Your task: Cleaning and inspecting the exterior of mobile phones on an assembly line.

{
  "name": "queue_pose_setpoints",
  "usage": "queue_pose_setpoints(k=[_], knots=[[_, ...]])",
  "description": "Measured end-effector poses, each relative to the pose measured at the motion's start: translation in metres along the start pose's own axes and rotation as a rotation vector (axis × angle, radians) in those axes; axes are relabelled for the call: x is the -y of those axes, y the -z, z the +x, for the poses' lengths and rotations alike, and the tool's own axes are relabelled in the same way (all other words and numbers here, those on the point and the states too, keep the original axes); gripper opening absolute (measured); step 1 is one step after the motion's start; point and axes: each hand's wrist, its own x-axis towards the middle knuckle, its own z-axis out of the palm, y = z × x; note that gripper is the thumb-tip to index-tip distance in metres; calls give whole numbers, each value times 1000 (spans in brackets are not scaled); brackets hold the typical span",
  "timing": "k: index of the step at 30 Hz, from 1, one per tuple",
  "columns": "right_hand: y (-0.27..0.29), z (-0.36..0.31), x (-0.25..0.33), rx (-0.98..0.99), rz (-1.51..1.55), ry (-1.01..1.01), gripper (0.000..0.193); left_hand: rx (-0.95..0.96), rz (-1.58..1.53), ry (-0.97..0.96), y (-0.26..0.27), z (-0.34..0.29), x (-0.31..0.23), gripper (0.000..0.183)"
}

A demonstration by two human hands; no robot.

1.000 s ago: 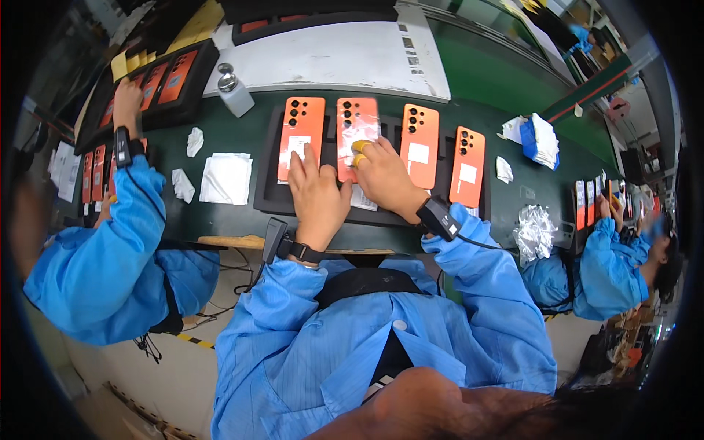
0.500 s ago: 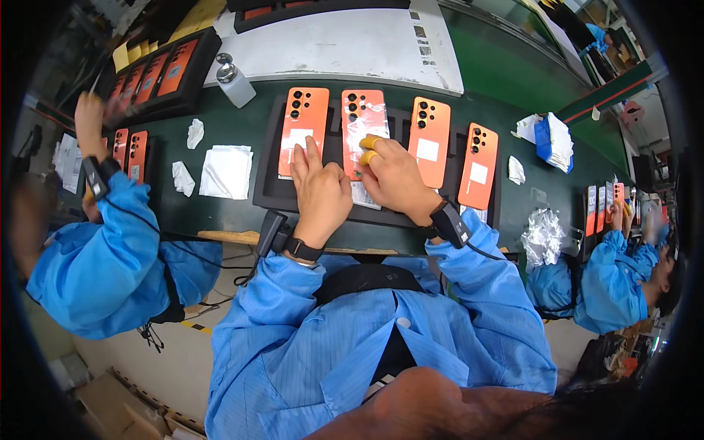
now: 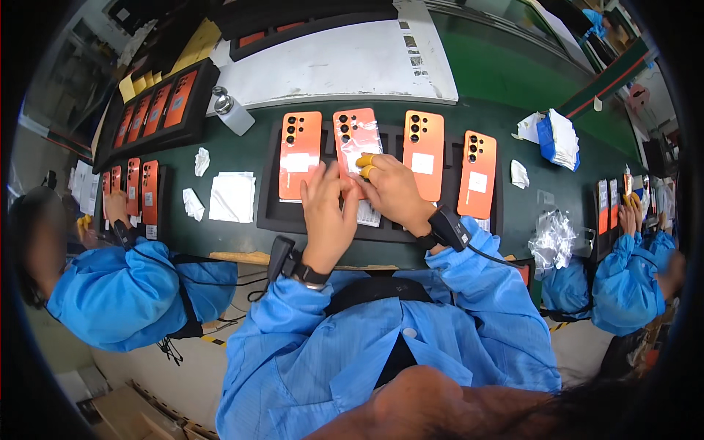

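Note:
Four orange smartphones lie back up in a row over a black foam tray (image 3: 268, 209). On the second smartphone from the left (image 3: 356, 123), glossy, wrinkled clear film shows. My right hand (image 3: 400, 192), yellow cots on its fingers, is closed on this phone's lower part, with fingertips curled over its back. At the lower left corner of the same phone is my left hand (image 3: 328, 224), fingers lifted and apart. Left of it lies the leftmost smartphone (image 3: 299, 136), with a white label. To the right are a third smartphone (image 3: 424, 143) and a fourth smartphone (image 3: 477, 172).
Folded white wipes (image 3: 232, 196) and a pump bottle (image 3: 233, 114) are to the left. Crumpled clear plastic (image 3: 551, 240) and a blue pack of wipes (image 3: 556, 143) are at the right. Co-workers in blue (image 3: 139, 293) handle phones on both sides. A cord runs from each of my wrists.
My left hand has come off the leftmost phone and moved to the second phone's lower corner. My right hand stays on that phone. The left co-worker's hand has come down to nearer phones.

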Motion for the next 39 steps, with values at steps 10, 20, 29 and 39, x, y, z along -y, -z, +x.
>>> queue_pose_setpoints(k=[10, 20, 29, 39], knots=[[8, 6, -14, 26, 188, -259, 19, 291, 100, -231, -4, -20, -9, 82], [106, 97, 17, -956, 465, -129, 11, 270, 69, -239, -3, -23, -2, 69], [-54, 65, 59, 40, -213, 297, 11, -286, 253, 100, 52, -15, 62, 21], [-67, 46, 63, 230, -24, 127, 30, -69, 364, 316, 51, -13, 77, 18]])
